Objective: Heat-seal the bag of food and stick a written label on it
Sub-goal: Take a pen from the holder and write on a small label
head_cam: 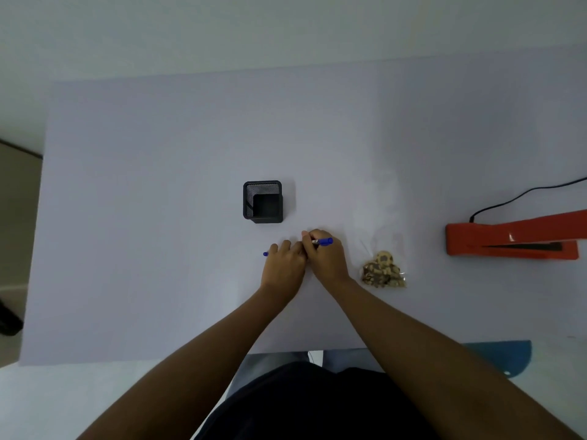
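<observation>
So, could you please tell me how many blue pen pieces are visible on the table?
2. A blue pen body sticks out of the right hand; a small blue piece, likely the cap, peeks out past the left hand. The hands may hide more.

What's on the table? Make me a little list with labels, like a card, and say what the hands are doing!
table: pale cover
left hand: holds a blue pen cap
right hand: holds a blue pen
bag of food: clear, lies right of the hands, untouched
heat sealer: orange, far right, black cord attached
pen holder: black mesh, beyond the hands
label: too hidden to tell
</observation>
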`<state>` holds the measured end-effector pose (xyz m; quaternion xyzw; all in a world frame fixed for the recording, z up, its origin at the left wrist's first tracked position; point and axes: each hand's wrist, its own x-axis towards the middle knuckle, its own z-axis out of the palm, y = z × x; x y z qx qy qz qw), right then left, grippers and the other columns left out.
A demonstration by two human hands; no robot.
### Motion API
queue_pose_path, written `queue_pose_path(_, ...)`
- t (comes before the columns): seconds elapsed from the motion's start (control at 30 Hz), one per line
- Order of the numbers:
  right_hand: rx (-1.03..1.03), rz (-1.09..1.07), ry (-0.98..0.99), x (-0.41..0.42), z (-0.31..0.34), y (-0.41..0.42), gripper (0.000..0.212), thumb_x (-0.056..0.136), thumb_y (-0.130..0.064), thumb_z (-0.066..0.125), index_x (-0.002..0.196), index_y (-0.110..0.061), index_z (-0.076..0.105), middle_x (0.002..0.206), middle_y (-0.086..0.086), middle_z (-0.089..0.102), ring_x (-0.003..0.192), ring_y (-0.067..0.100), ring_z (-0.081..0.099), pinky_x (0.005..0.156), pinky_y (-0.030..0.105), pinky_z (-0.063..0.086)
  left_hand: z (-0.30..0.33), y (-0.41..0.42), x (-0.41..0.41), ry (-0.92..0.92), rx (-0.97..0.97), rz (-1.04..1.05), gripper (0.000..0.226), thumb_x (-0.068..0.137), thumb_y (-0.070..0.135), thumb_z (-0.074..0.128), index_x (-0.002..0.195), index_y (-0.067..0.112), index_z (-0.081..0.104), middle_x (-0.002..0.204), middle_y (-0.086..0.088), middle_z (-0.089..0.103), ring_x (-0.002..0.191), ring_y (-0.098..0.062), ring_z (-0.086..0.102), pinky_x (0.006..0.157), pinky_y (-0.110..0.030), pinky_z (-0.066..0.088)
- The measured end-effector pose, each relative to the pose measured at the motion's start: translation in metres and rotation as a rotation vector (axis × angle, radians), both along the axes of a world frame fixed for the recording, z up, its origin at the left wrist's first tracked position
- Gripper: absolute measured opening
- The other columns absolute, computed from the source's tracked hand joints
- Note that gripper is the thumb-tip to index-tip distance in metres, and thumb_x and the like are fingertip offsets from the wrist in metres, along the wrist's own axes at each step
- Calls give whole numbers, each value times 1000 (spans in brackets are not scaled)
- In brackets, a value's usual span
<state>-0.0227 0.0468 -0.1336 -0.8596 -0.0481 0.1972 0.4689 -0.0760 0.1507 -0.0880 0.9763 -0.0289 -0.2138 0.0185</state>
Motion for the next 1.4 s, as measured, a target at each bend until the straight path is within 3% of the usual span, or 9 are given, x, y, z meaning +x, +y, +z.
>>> queue_pose_path(0.4, -19, -8, -21, 5, -5, 0, 32, 102, -23, 53, 73, -11, 58, 65, 4, 58, 59, 19, 55, 61, 28, 47, 8, -6, 9, 72, 26, 32, 31, 97, 20, 55, 127, 11, 57, 117, -7, 62, 108, -25, 54, 94, -41, 44)
queue_pose_path(0.83, -41, -28, -42, 1, -5, -1, 33, 103, -23, 52, 70, -15, 54, 62, 2, 54, 57, 15, 51, 58, 20, 40, 16, -13, 10, 149, 36, 78, 42, 95, 19, 57, 136, 11, 49, 131, -7, 52, 121, -25, 46, 103, -42, 38)
queue_pose_path(1.1, -45, -47, -14, 7, -6, -1, 37, 102, -22, 53, 67, -7, 54, 59, 8, 55, 54, 21, 51, 54, 26, 39, 19, -11, 15, 169, 47, 67, 38, 96, 18, 55, 133, 11, 51, 128, -7, 54, 119, -25, 48, 100, -40, 40)
queue_pose_path(1.4, -41, -93, -18, 2, -2, 0, 36, 102, -21, 53, 69, -7, 56, 59, 4, 55, 53, 14, 51, 53, 18, 37, 19, -12, 19, 187, 48, 64, 41, 96, 18, 55, 136, 10, 48, 131, -8, 52, 122, -25, 47, 103, -41, 40)
